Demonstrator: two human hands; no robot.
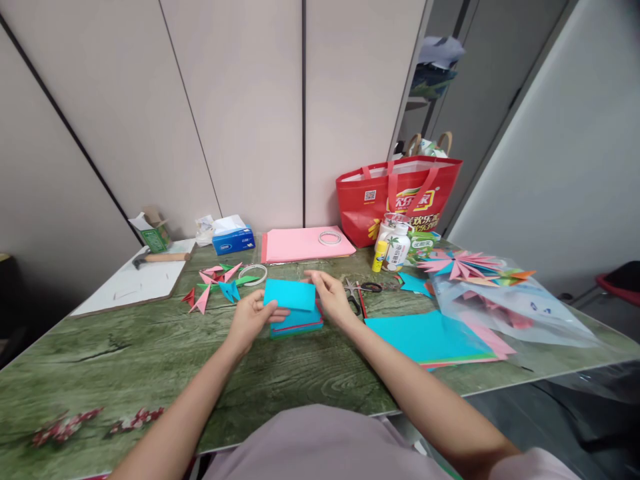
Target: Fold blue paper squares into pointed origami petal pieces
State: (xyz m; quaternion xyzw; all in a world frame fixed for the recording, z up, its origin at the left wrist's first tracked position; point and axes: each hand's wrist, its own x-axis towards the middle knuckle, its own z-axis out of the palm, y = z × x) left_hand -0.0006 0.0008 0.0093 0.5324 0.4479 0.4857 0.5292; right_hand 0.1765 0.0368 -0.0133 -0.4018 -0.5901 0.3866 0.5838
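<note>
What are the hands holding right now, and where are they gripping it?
Both hands hold one blue paper sheet above the small paper stack. The left hand pinches its lower left edge; the right hand grips its right edge.

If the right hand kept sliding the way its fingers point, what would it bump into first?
The right hand points left, along the blue sheet that both hands hold. Past that, it would probably meet the white tape ring first, though depth is hard to judge here.

Turquoise paper sheet (290,295) above a turquoise, pink and green stack (299,322); green wood-grain counter (150,353); red bag (400,197); pink sheets (300,244).
</note>
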